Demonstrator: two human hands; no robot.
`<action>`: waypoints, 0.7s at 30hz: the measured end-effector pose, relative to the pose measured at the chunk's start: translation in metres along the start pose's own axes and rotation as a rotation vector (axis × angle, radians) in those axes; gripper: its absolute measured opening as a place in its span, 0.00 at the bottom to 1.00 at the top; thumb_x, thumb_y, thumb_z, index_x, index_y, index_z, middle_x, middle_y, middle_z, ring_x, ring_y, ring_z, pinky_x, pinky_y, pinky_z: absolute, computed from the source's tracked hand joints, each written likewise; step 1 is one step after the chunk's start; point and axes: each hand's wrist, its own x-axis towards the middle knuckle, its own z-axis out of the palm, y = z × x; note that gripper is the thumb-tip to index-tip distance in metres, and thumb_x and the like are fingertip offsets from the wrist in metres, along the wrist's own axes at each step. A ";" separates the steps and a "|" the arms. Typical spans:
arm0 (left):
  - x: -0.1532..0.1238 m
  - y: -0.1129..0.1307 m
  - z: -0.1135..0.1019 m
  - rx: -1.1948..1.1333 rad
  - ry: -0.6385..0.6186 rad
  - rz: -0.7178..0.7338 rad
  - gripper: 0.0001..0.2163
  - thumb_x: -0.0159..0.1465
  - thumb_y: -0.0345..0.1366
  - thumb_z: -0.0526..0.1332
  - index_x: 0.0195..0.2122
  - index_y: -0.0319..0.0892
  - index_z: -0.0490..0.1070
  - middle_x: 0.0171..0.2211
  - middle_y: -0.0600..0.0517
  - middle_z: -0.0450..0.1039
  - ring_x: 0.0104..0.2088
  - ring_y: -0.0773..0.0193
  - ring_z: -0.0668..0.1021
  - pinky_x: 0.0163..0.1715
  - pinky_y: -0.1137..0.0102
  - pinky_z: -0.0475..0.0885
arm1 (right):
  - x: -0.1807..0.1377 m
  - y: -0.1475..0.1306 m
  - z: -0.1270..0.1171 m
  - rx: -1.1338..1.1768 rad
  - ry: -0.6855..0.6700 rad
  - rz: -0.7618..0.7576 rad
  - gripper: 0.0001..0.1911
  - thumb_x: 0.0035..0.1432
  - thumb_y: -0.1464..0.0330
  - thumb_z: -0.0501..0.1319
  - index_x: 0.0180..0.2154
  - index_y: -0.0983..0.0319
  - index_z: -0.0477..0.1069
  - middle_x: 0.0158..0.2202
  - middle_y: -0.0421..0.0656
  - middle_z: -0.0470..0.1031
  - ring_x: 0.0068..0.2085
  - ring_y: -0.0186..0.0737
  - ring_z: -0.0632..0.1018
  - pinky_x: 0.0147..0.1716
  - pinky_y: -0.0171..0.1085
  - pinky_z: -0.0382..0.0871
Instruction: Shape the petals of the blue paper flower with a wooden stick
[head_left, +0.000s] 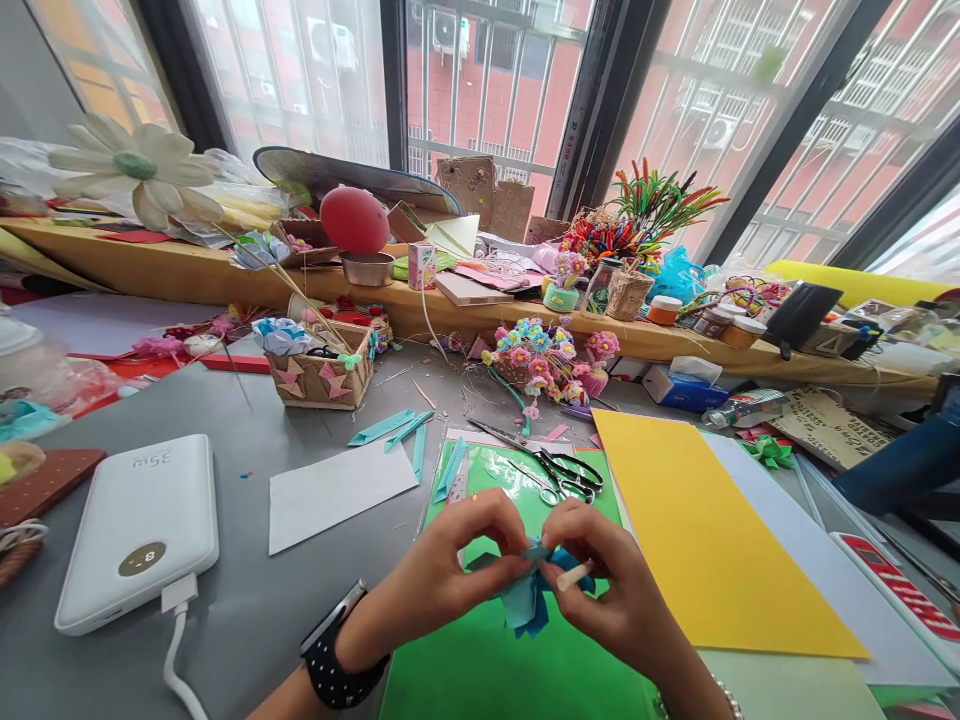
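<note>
Over the green sheet (450,660), both of my hands pinch a blue folded-paper piece (521,602) with petal-like flaps. My left hand (469,555) is closed on its left side, thumb and forefinger together at the top. My right hand (607,570) grips the other side, its fingertips almost meeting the left ones. A short pale stick (575,576) also pokes out between the right fingers. Beyond the hands lie black-handled scissors (574,470) and folded light-blue paper strips (382,428). My fingers hide the middle of the blue piece.
A white power bank (142,530) with a cable lies at left, near a white paper sheet (337,495). Yellow paper (712,530) lies at right. Behind are a cardboard basket (322,380), pipe-cleaner flowers (536,355), a tissue pack (682,385) and a cluttered ledge (427,315).
</note>
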 end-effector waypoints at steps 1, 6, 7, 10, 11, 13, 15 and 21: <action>-0.001 0.000 0.000 0.032 0.010 0.026 0.03 0.59 0.32 0.58 0.30 0.40 0.66 0.29 0.53 0.66 0.32 0.67 0.71 0.34 0.72 0.67 | 0.000 0.000 0.000 -0.002 0.006 -0.033 0.11 0.45 0.79 0.54 0.31 0.58 0.62 0.28 0.37 0.63 0.25 0.31 0.64 0.20 0.30 0.56; -0.003 0.000 -0.002 0.143 0.028 0.096 0.02 0.60 0.30 0.58 0.29 0.41 0.66 0.29 0.52 0.68 0.31 0.67 0.71 0.33 0.73 0.66 | -0.001 -0.003 -0.001 -0.043 0.020 -0.160 0.14 0.46 0.80 0.55 0.34 0.57 0.63 0.30 0.39 0.68 0.31 0.35 0.71 0.25 0.32 0.63; -0.003 0.000 -0.003 0.157 0.023 0.096 0.02 0.59 0.30 0.58 0.29 0.40 0.66 0.29 0.52 0.68 0.31 0.67 0.71 0.33 0.73 0.66 | 0.000 -0.003 -0.003 -0.055 0.022 -0.173 0.14 0.47 0.80 0.55 0.34 0.57 0.64 0.31 0.40 0.69 0.32 0.36 0.72 0.27 0.32 0.64; -0.001 0.000 -0.004 0.181 0.004 0.064 0.02 0.59 0.31 0.59 0.29 0.40 0.67 0.28 0.52 0.69 0.31 0.67 0.72 0.33 0.73 0.66 | 0.002 -0.003 -0.007 -0.076 0.006 -0.166 0.10 0.51 0.78 0.56 0.33 0.58 0.67 0.32 0.41 0.71 0.33 0.36 0.73 0.27 0.31 0.65; -0.001 0.000 -0.005 0.180 0.002 0.046 0.02 0.58 0.31 0.59 0.28 0.39 0.68 0.28 0.52 0.69 0.30 0.67 0.72 0.33 0.73 0.66 | 0.002 -0.002 -0.008 -0.077 -0.007 -0.142 0.07 0.52 0.76 0.57 0.33 0.58 0.67 0.32 0.41 0.71 0.32 0.35 0.73 0.25 0.30 0.64; 0.001 -0.001 -0.005 0.165 0.009 -0.001 0.03 0.58 0.31 0.60 0.28 0.39 0.68 0.26 0.53 0.69 0.29 0.67 0.72 0.32 0.74 0.66 | 0.003 -0.001 -0.009 -0.074 -0.027 -0.076 0.02 0.55 0.71 0.57 0.32 0.59 0.68 0.30 0.42 0.72 0.30 0.35 0.72 0.21 0.30 0.61; 0.002 -0.002 -0.004 0.136 0.008 -0.054 0.05 0.57 0.33 0.60 0.26 0.38 0.68 0.26 0.53 0.69 0.29 0.67 0.72 0.31 0.74 0.66 | 0.004 0.002 -0.009 -0.073 -0.034 -0.007 0.03 0.56 0.68 0.57 0.31 0.60 0.69 0.29 0.42 0.71 0.27 0.34 0.69 0.20 0.30 0.59; 0.004 -0.002 -0.003 -0.053 -0.023 -0.166 0.06 0.56 0.35 0.60 0.26 0.37 0.67 0.26 0.54 0.67 0.29 0.68 0.70 0.31 0.74 0.66 | 0.005 0.003 -0.008 -0.037 -0.066 0.131 0.08 0.54 0.63 0.58 0.28 0.62 0.67 0.24 0.38 0.64 0.22 0.29 0.61 0.18 0.30 0.52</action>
